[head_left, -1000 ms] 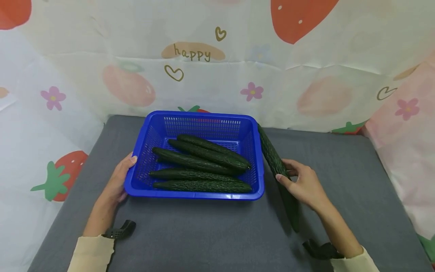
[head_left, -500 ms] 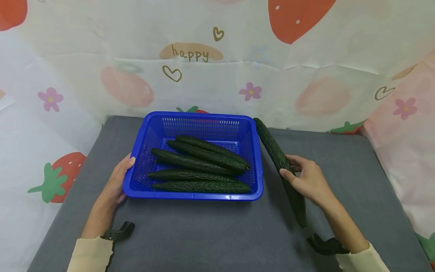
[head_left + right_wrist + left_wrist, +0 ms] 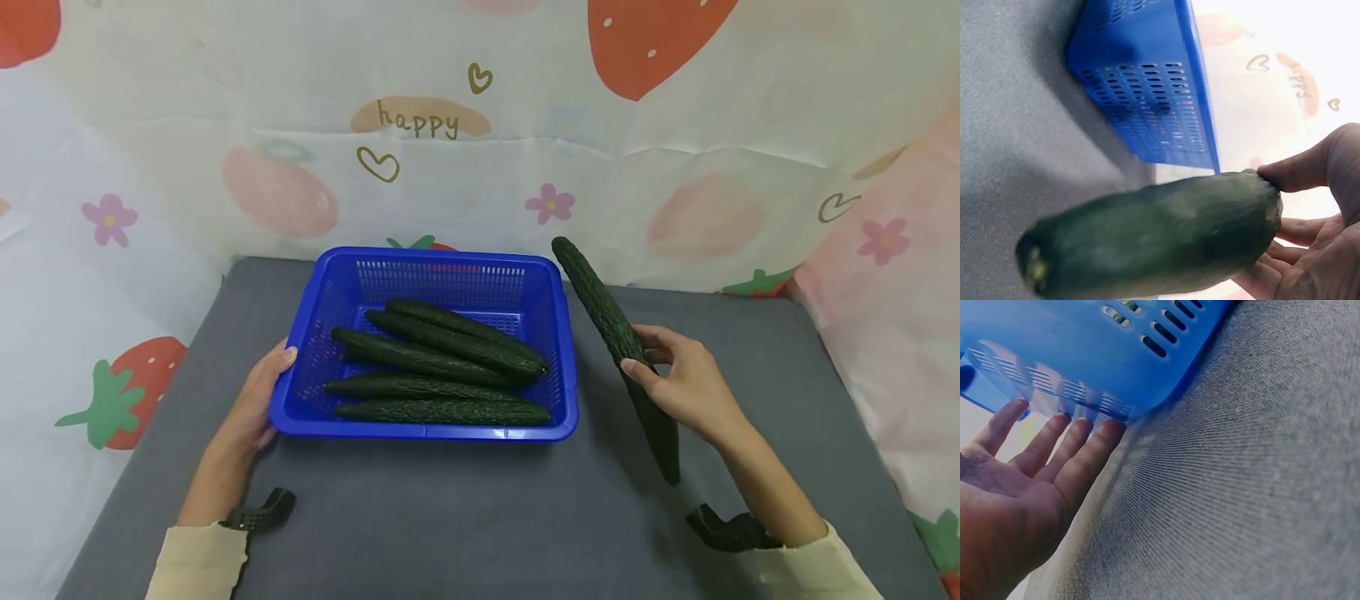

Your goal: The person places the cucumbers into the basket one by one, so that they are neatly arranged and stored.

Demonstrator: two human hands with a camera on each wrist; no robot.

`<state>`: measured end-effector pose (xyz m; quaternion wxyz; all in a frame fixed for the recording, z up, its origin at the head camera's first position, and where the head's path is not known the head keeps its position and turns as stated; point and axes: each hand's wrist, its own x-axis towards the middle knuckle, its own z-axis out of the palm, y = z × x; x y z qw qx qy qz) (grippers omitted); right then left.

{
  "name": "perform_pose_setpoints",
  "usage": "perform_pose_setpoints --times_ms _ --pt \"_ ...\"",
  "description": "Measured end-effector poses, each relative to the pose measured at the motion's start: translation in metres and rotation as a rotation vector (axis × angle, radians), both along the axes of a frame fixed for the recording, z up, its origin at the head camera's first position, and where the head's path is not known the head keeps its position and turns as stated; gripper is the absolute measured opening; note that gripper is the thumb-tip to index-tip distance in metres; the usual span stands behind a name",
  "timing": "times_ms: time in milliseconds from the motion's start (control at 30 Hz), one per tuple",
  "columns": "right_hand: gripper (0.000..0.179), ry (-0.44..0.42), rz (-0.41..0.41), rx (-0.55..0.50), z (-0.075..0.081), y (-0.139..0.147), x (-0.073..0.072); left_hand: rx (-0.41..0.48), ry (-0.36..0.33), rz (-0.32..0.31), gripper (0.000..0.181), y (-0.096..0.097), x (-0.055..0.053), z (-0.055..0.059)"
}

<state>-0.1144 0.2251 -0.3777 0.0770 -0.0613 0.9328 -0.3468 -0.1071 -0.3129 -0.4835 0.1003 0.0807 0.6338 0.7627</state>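
Observation:
My right hand (image 3: pixel 686 379) grips a long, dark green cucumber (image 3: pixel 606 321) around its middle, thumb on one side and fingers on the other. The cucumber slants above the table, its far end near the basket's back right corner. In the right wrist view, the near end of the cucumber (image 3: pixel 1147 237) fills the foreground. At the left side of the blue plastic basket (image 3: pixel 573 350), my left hand (image 3: pixel 258 396) holds the rim with its thumb. In the left wrist view, its fingers (image 3: pixel 1088 465) reach the slotted outer wall. Inside lie several cucumbers (image 3: pixel 442 412), roughly side by side.
A grey cloth (image 3: pixel 450 517) covers the table. Behind it hangs a pale fabric backdrop (image 3: pixel 480 192) printed with strawberries, flowers and hearts. Each wrist wears a black strap-like mount (image 3: pixel 262 510), below a beige sleeve (image 3: pixel 198 562).
My right hand has raised the cucumber and moved it slightly right and away from me; its far end now stands above the basket's rim line. My left hand and the basket stay almost still.

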Motion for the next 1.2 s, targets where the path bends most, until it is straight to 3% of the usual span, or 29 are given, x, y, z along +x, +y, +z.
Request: perform_pose_setpoints --times_ms 233,600,1200 --pt "0.059 0.023 0.036 0.004 0.009 -0.012 -0.003 -0.047 -0.002 0.003 0.047 -0.001 0.001 -0.001" --pt "0.056 0.065 0.108 -0.037 0.030 -0.040 -0.007 0.005 -0.011 0.015 0.039 -0.001 0.000 0.000" --pt "0.054 0.101 0.175 -0.057 0.039 -0.082 -0.019 0.011 -0.014 0.001 0.040 -0.001 -0.001 0.000"
